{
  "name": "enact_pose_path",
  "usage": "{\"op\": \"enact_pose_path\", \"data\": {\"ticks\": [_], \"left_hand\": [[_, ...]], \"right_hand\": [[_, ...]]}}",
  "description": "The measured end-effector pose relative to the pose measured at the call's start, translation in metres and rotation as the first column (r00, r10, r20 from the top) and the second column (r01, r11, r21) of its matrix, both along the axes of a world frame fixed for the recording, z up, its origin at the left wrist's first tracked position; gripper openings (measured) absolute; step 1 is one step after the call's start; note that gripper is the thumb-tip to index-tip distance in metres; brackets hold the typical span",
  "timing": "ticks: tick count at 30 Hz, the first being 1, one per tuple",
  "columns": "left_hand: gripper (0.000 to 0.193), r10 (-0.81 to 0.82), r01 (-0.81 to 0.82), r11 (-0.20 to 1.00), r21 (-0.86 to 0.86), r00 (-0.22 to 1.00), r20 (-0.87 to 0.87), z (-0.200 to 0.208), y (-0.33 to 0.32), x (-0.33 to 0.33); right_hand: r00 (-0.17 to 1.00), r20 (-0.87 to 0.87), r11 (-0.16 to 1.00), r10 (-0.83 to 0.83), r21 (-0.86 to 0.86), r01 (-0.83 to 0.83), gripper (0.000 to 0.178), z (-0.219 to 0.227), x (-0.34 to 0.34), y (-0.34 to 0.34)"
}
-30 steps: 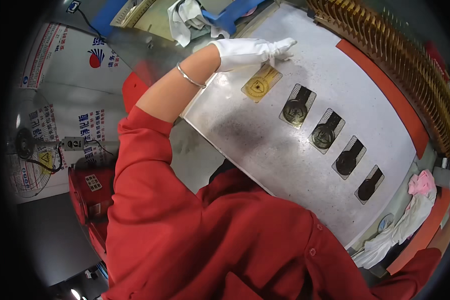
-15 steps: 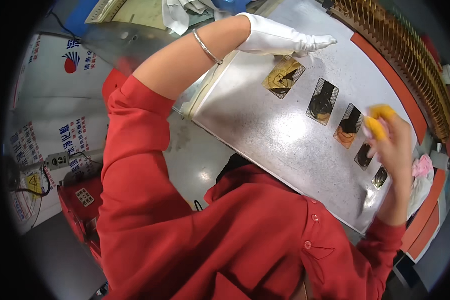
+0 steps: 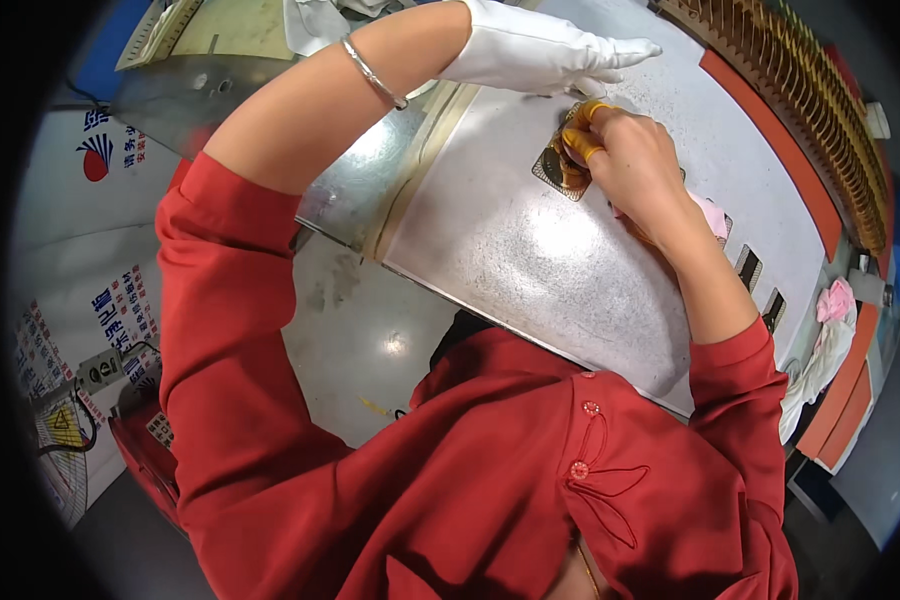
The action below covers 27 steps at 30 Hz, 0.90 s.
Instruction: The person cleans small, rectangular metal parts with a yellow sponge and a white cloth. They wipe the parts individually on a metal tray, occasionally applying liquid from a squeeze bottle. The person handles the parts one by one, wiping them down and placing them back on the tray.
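My left hand, in a white glove, reaches across the far part of the pale worktop, fingers stretched out. Just below its fingertips lies a thin rectangular patterned plate, dark and gold with a mesh-like edge. My right hand is over that plate, fingers bent down onto it, with yellow covers on the fingertips. A pink cloth sticks out from under this hand, held in the palm. More such plates, a dark one and a smaller one, lie in a row to the right, partly behind my forearm.
A long rack with many upright thin brown pieces curves along the far right, beside an orange-red strip. Pink and white cloths lie at the right edge. A grey metal surface adjoins the worktop at left.
My right hand has moved left and away from me, from the right-hand plates to the leftmost plate by my left hand. My left hand stays stretched out. The view has shifted slightly.
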<state>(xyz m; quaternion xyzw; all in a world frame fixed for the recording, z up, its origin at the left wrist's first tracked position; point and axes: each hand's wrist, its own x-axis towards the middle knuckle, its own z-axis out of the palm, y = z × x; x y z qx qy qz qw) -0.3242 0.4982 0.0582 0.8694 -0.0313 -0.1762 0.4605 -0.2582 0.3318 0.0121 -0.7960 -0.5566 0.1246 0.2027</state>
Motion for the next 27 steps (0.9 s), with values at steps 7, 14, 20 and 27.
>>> {"op": "enact_pose_path", "data": {"ticks": [7,14,20,27], "left_hand": [[0.052,-0.05,0.086,0.897,0.434,0.994,-0.094,0.011,-0.006,-0.027],[0.057,-0.34,0.025,0.75,0.661,0.871,0.353,-0.052,0.006,-0.042],[0.053,-0.341,-0.005,0.697,0.717,0.877,0.338,-0.046,-0.005,-0.042],[0.052,-0.329,-0.023,0.731,0.682,0.864,0.382,-0.054,0.0,-0.042]], "right_hand": [[0.998,0.059,1.0,0.009,0.017,-0.01,0.012,-0.009,0.004,0.003],[0.995,0.096,0.999,0.021,0.046,-0.025,0.012,-0.01,-0.001,0.003],[0.993,0.118,0.998,0.023,0.057,-0.03,0.009,-0.009,-0.015,0.0],[0.989,0.14,0.996,0.057,0.066,-0.067,0.008,-0.008,-0.015,-0.001]]}}
